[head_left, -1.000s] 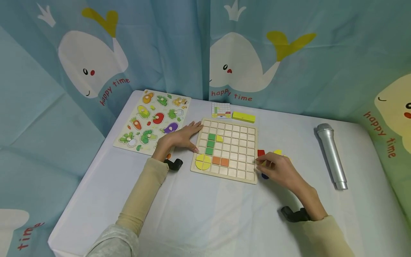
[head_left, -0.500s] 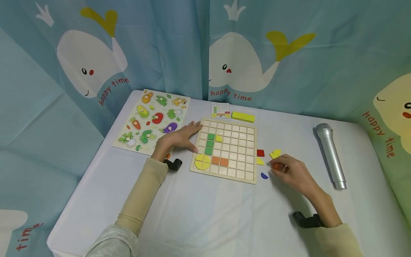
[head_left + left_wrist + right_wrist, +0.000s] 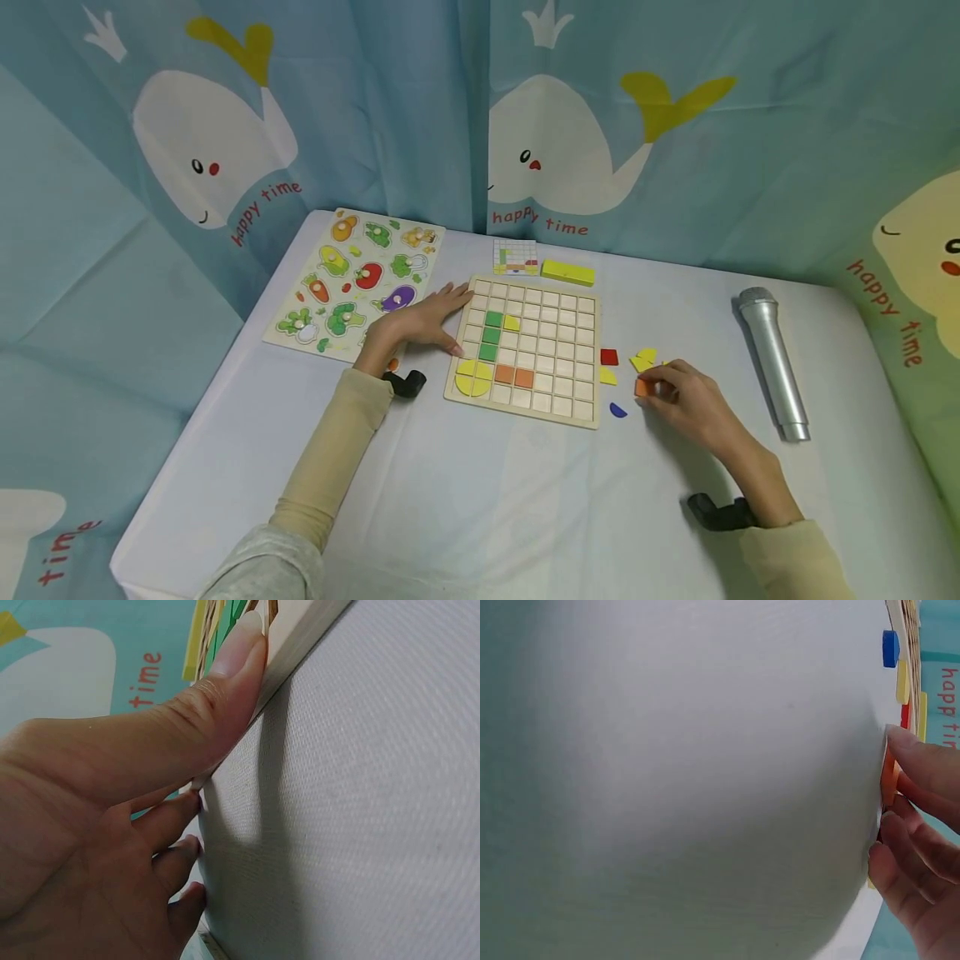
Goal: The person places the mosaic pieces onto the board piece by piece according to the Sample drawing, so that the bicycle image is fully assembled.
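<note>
A wooden grid board (image 3: 547,413) lies mid-table with green, yellow and orange tiles in some cells. My left hand (image 3: 422,322) rests at its left edge, fingers extended; in the left wrist view the thumb (image 3: 225,682) lies on the rim. To the right of the board, my right hand (image 3: 692,408) pinches an orange square tile (image 3: 642,387) low over the cloth, thumb and fingers at its sides in the right wrist view. Around it are a red square tile (image 3: 609,357), a yellow quarter-circle tile (image 3: 607,377), a blue half-circle tile (image 3: 617,410) and more yellow tiles (image 3: 642,359).
Behind the board are a small pattern card (image 3: 515,257) and a yellow box (image 3: 567,272). A vegetable puzzle board (image 3: 337,304) lies at the left, partly under the left hand. A silver microphone (image 3: 776,367) lies at the far right. A printed curtain (image 3: 420,125) surrounds the table.
My right hand has moved from the board's right edge out to the right, uncovering the red, yellow and blue tiles, and now pinches an orange tile. The left hand stays put.
</note>
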A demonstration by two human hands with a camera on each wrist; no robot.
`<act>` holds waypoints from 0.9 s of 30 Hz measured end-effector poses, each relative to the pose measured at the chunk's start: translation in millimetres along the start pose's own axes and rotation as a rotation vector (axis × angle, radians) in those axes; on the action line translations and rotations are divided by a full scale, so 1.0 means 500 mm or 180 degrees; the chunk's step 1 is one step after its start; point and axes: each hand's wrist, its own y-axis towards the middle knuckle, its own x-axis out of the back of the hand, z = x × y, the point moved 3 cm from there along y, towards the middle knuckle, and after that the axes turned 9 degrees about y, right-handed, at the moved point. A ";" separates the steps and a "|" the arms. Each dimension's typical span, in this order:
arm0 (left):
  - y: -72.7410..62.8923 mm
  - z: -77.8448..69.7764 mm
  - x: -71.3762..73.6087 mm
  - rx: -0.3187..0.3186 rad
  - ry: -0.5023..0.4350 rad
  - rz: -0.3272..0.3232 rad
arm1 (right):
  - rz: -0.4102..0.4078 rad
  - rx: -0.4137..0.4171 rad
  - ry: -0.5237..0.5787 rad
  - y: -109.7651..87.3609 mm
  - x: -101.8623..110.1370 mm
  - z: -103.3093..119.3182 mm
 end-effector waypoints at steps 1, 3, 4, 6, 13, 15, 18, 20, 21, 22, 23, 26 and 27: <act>0.000 0.000 0.001 -0.0001 0.0003 0.0001 | -0.0003 -0.0003 -0.0008 0.000 0.000 -0.002; 0.000 0.000 0.001 0.0001 0.0003 0.0003 | -0.0028 0.0048 -0.0047 0.000 0.001 -0.003; 0.000 0.000 0.001 0.0003 0.0003 0.0002 | -0.0034 0.0066 -0.0057 0.000 0.001 -0.003; 0.001 0.001 0.001 0.0009 0.0005 -0.0001 | -0.0030 0.0097 -0.0064 0.000 0.001 -0.004; 0.001 0.001 0.001 0.0020 0.0005 -0.0002 | 0.0064 0.0027 0.0020 0.000 0.001 -0.004; 0.001 0.000 0.001 0.0022 0.0002 0.0002 | 0.0094 -0.0039 0.0065 0.002 0.000 -0.002; 0.001 0.001 0.001 0.0025 0.0000 0.0009 | 0.0101 -0.0108 0.0139 0.006 -0.002 0.006; 0.002 0.002 0.001 0.0024 0.0005 0.0011 | 0.0118 -0.0114 0.0202 0.009 -0.004 0.013; 0.002 0.002 0.000 0.0022 0.0003 0.0010 | 0.0123 -0.0109 0.0226 0.012 -0.006 0.017; 0.002 0.003 0.000 0.0020 0.0005 0.0009 | 0.0122 -0.0085 0.0246 0.014 -0.007 0.022; 0.003 0.003 0.000 0.0016 0.0003 0.0007 | 0.0127 -0.0064 0.0264 0.017 -0.009 0.026; 0.002 0.002 0.000 0.0015 -0.0005 0.0001 | 0.0110 0.0062 0.0306 0.024 -0.015 0.038; 0.002 0.001 0.000 0.0016 -0.0005 -0.0001 | 0.0097 0.0118 0.0321 0.026 -0.018 0.042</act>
